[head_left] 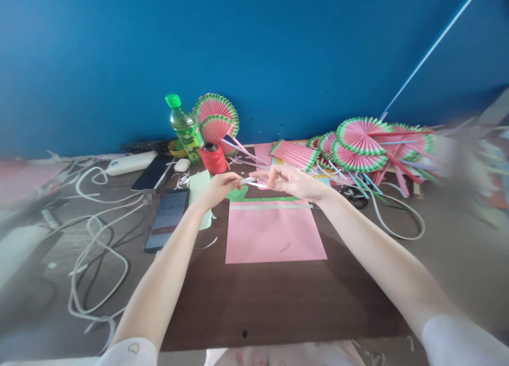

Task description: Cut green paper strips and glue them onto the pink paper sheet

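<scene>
Blue wall (278,53) across the whole back here, and a dark brown counter (222,302) in front of it that's pretty busy. Both hands are up in the middle, over the far end of a pink sheet (274,232). Left hand (222,186) has its grip pinching a little white strip (248,181) between thumb and fingers, and the right hand (292,182) has its grip pinched on the strip's other end, so the thing hangs in the gap between them. Pink sheet lies flat underneath, nearer the person, with a green strip (274,199) running along its far edge.

Just left of that there's a pale green paper (199,188), then a phone (166,217) and loads of white cable (99,238) looping over the left side. Far left of centre, a green-capped bottle (185,127) stands upright near a red spool (213,159), with a couple of round pleated fans (217,109) behind. Over on the far right, more pink-and-green fans (362,132) sit in a messy pile.
</scene>
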The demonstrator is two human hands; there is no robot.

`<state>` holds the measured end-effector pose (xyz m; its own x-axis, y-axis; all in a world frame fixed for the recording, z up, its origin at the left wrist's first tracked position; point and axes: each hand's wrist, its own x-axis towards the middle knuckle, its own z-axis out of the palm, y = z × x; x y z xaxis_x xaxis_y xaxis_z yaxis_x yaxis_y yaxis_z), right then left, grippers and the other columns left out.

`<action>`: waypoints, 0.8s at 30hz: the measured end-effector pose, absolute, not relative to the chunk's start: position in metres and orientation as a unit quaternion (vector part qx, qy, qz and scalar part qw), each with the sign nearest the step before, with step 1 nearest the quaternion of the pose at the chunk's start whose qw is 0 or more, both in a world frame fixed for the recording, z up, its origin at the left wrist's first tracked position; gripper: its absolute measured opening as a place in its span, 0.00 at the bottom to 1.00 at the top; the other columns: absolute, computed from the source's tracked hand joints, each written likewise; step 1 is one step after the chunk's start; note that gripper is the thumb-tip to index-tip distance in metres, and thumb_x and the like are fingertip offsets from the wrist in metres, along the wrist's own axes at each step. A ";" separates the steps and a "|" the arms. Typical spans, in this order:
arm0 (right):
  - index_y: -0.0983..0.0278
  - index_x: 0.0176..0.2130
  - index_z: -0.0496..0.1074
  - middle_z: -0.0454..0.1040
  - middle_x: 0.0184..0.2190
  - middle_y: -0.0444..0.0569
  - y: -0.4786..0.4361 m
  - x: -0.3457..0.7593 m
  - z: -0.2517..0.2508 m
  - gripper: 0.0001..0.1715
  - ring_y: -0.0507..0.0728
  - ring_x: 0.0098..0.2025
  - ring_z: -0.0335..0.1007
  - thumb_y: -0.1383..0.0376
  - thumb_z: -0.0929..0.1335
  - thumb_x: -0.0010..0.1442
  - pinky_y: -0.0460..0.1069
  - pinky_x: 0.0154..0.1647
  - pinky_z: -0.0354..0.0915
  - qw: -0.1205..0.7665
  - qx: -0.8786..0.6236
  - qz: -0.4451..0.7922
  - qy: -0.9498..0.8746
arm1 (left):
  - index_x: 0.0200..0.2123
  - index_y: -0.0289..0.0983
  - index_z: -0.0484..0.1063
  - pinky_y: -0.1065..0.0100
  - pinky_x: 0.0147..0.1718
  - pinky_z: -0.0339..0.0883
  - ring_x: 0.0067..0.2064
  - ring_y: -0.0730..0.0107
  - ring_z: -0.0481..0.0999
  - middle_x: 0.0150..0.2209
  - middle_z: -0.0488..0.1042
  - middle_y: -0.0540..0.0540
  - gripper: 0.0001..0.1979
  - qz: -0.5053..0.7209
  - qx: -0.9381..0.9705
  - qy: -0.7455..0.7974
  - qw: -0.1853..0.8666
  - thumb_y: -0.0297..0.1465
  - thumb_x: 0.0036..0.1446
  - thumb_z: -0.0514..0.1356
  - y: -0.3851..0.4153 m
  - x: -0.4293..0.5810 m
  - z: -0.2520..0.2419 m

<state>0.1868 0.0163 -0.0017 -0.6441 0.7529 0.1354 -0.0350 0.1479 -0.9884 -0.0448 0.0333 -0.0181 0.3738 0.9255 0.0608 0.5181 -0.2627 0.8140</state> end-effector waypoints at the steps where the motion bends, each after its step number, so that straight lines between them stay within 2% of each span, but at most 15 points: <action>1: 0.63 0.28 0.62 0.67 0.53 0.50 0.016 0.185 -0.002 0.08 0.56 0.56 0.60 0.63 0.66 0.56 0.57 0.55 0.58 0.330 -0.260 0.589 -0.690 | 0.31 0.35 0.72 0.70 0.34 0.61 0.33 0.70 0.69 0.28 0.72 0.49 0.13 0.292 0.736 0.487 0.368 0.39 0.51 0.54 0.033 -0.045 -0.018; 5: 0.62 0.29 0.60 0.67 0.51 0.51 0.009 0.174 0.000 0.07 0.54 0.55 0.61 0.66 0.63 0.58 0.56 0.54 0.59 0.361 -0.271 0.508 -0.734 | 0.31 0.36 0.72 0.70 0.36 0.61 0.34 0.70 0.70 0.28 0.72 0.49 0.13 0.361 0.673 0.496 0.414 0.38 0.50 0.55 0.034 -0.047 -0.019; 10: 0.62 0.28 0.59 0.71 0.39 0.51 -0.006 0.160 0.005 0.07 0.54 0.45 0.68 0.71 0.62 0.57 0.53 0.45 0.65 0.403 -0.322 0.364 -0.776 | 0.31 0.36 0.72 0.68 0.38 0.63 0.35 0.69 0.71 0.29 0.74 0.49 0.12 0.412 0.616 0.511 0.436 0.36 0.46 0.56 0.034 -0.043 -0.019; 13: 0.61 0.29 0.58 0.70 0.35 0.49 -0.011 0.156 0.005 0.08 0.54 0.41 0.68 0.72 0.60 0.58 0.52 0.40 0.66 0.403 -0.311 0.287 -0.812 | 0.31 0.36 0.72 0.67 0.41 0.63 0.36 0.67 0.72 0.30 0.75 0.48 0.11 0.427 0.604 0.526 0.420 0.36 0.45 0.57 0.032 -0.038 -0.017; 18: 0.62 0.29 0.58 0.70 0.33 0.50 -0.013 0.152 -0.003 0.10 0.56 0.40 0.66 0.74 0.57 0.59 0.54 0.41 0.62 0.389 -0.288 0.142 -0.863 | 0.30 0.37 0.74 0.66 0.41 0.64 0.37 0.66 0.73 0.31 0.76 0.48 0.11 0.436 0.581 0.546 0.416 0.35 0.44 0.57 0.029 -0.030 -0.016; 24: 0.62 0.31 0.62 0.71 0.33 0.51 -0.019 0.147 -0.008 0.13 0.58 0.41 0.65 0.75 0.55 0.59 0.56 0.42 0.60 0.371 -0.280 0.077 -0.882 | 0.32 0.33 0.75 0.67 0.36 0.65 0.35 0.66 0.72 0.31 0.76 0.45 0.14 0.456 0.546 0.549 0.440 0.35 0.41 0.59 0.026 -0.023 -0.017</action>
<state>0.1468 -0.0194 -0.0085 -0.5675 0.5507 0.6120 0.4362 0.8316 -0.3438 -0.0229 0.0261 -0.0165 -0.0176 0.9997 0.0152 0.1983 -0.0114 0.9801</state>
